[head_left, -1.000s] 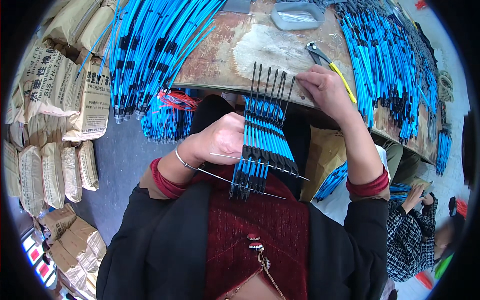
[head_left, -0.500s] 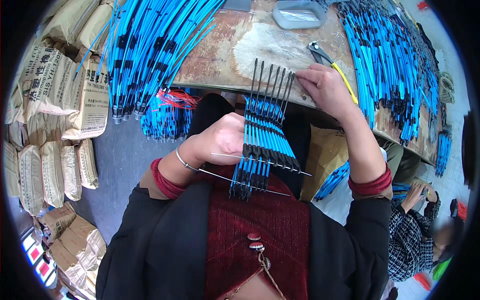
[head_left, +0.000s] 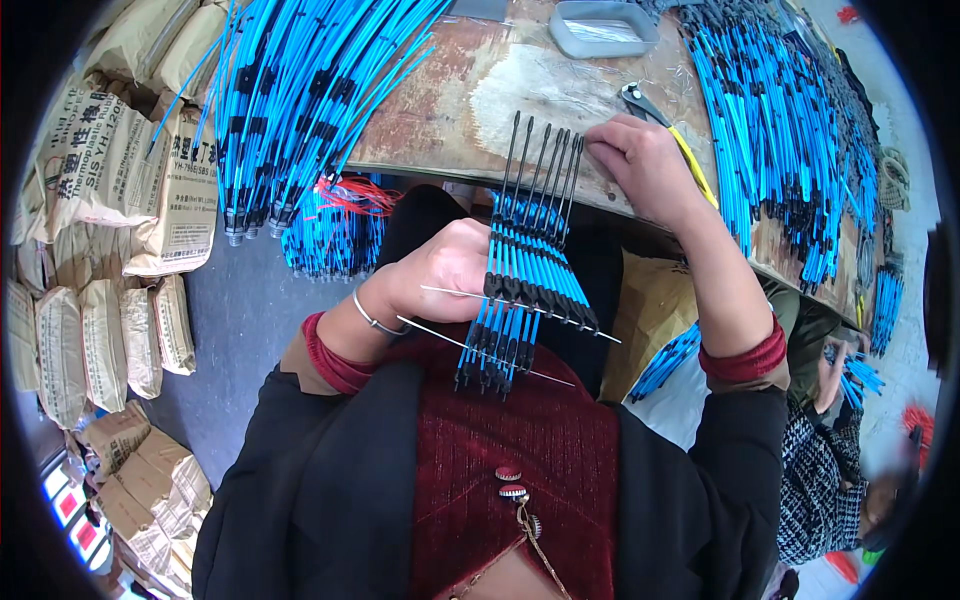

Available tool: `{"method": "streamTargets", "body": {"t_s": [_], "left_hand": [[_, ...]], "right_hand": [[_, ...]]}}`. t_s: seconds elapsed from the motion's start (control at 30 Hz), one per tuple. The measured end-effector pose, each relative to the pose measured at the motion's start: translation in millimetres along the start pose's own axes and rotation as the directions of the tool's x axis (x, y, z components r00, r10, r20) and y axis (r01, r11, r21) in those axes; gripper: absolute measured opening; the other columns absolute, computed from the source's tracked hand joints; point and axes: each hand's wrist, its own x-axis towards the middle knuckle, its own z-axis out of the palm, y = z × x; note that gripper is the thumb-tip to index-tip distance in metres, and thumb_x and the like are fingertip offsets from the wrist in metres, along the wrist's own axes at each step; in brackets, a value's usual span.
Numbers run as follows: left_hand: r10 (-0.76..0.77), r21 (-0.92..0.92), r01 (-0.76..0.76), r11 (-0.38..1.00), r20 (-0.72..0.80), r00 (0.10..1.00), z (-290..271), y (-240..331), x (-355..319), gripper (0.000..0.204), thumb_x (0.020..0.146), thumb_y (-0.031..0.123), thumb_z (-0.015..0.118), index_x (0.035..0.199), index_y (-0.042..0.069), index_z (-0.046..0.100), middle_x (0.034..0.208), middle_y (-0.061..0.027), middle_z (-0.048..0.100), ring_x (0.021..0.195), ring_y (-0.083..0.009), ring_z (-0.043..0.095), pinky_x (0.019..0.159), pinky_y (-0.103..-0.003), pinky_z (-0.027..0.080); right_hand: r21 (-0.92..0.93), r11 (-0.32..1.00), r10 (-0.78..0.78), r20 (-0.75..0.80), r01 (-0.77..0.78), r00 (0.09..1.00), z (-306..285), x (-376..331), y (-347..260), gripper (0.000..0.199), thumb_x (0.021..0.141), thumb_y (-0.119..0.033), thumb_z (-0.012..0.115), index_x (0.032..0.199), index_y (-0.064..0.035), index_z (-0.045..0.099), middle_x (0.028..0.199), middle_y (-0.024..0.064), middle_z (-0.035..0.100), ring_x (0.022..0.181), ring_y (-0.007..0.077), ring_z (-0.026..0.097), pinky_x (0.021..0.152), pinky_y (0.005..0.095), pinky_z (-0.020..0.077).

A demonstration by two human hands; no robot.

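Observation:
My left hand (head_left: 448,268) is closed on the left side of a fan-shaped panel of blue rods (head_left: 540,262) with black joints, held upright in front of my chest. Two thin metal wires (head_left: 418,328) pass crosswise through its lower black joints, with ends sticking out at both sides. From the panel's top, several slim black looped tips (head_left: 550,150) point toward the table. Beside the rightmost tips, my right hand (head_left: 640,165) has thumb and index finger pinched together; what lies between them is too small to make out.
Yellow-handled pliers (head_left: 690,165) lie just beyond my right hand. A clear plastic tray (head_left: 605,50) of thin metal wires sits at the table's (head_left: 430,110) back. Blue rod bundles (head_left: 280,110) flank both sides. Paper sacks (head_left: 115,170) are stacked left; a co-worker (head_left: 815,480) is at the right.
My right hand has shifted slightly left, staying beside the black tips. The tips have bunched a little closer together on the right. My left hand keeps its hold.

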Motion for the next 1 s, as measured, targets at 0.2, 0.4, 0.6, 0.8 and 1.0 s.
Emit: {"method": "streamTargets", "body": {"t_s": [0.2,0.4,0.6,0.8,1.0], "left_hand": [[-0.101,-0.126,0.098,0.987,-0.013,0.995,2,0,-4,0.023,0.081,0.019,0.057,0.094,0.002,0.065,0.101,-0.0144,0.064,0.087,-0.0321,0.063,0.078,-0.038,0.049],[-0.434,-0.543,0.345,0.766,-0.04,0.9,7,21,-3,0.035,0.075,0.023,0.062,0.098,-0.003,0.062,0.103,-0.0181,0.063,0.091,-0.0317,0.062,0.083,-0.038,0.048],[-0.589,-0.62,0.491,0.611,0.058,0.806,2,29,2,0.068,0.061,0.036,0.07,0.107,-0.013,0.059,0.108,-0.0247,0.061,0.103,-0.0297,0.061,0.094,-0.038,0.045],[-0.216,-0.23,0.2,0.952,-0.046,0.975,4,9,-1,0.02,0.079,0.015,0.061,0.094,0.003,0.066,0.099,-0.0124,0.065,0.082,-0.0289,0.064,0.072,-0.035,0.051],[-0.107,-0.113,0.102,0.988,-0.037,0.994,0,12,9,0.019,0.08,0.016,0.061,0.093,0.004,0.067,0.099,-0.0112,0.066,0.084,-0.0275,0.064,0.074,-0.034,0.051]], "right_hand": [[-0.047,0.999,-0.007,-0.052,0.004,0.999,6,-1,0,0.017,0.08,-0.005,0.059,0.096,-0.0023,0.061,0.083,0.0143,0.061,0.077,0.034,0.06,0.068,0.0379,0.0479],[-0.115,0.987,-0.092,0.183,0.114,0.979,-15,5,-13,0.027,0.079,0.001,0.055,0.105,-0.0056,0.056,0.087,0.0142,0.059,0.08,0.0352,0.058,0.069,0.0394,0.0471],[0.019,0.989,-0.148,0.281,0.149,0.948,-32,0,-6,0.032,0.072,0.006,0.056,0.102,-0.0047,0.058,0.086,0.014,0.058,0.081,0.0334,0.058,0.073,0.0378,0.0467],[0.038,0.997,-0.078,0.184,0.072,0.98,-32,-11,0,0.023,0.07,0.007,0.058,0.091,-0.0015,0.062,0.082,0.0137,0.059,0.079,0.0321,0.059,0.072,0.0369,0.0472],[-0.024,0.997,-0.067,0.169,0.072,0.983,-28,-11,1,0.018,0.071,0.006,0.058,0.086,-0.0007,0.064,0.08,0.0136,0.06,0.078,0.0324,0.06,0.07,0.0366,0.0476]]}}
